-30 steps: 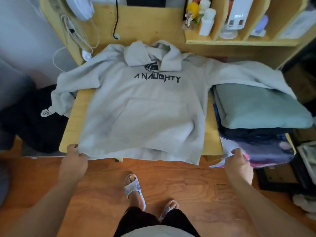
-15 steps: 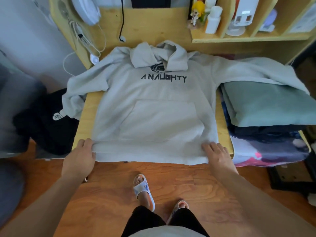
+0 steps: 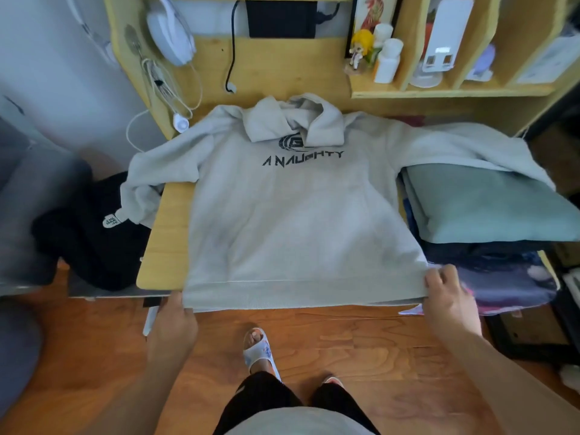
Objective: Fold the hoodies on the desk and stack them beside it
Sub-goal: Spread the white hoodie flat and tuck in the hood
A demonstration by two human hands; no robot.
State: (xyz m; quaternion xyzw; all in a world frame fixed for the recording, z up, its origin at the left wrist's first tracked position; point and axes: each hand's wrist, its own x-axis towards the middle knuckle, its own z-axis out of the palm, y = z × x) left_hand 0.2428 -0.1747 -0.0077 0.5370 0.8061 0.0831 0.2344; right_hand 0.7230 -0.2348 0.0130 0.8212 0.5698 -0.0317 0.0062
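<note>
A light grey hoodie with black "A NAUGHTY" lettering lies face up on the wooden desk, hood at the back. Its hem hangs over the front edge, pulled taut. My left hand grips the hem's left corner and my right hand grips the right corner. The left sleeve droops off the desk's left side. The right sleeve lies over a stack of folded garments, a teal one on top, on the right.
A black garment lies heaped left of the desk. Shelves with bottles and a figurine stand behind the desk, and cables hang at the back left. My sandalled feet stand on the wooden floor.
Both hands took the hem's corners and drew it wide and taut over the desk's front edge; the right hand came from near the stack to the right corner.
</note>
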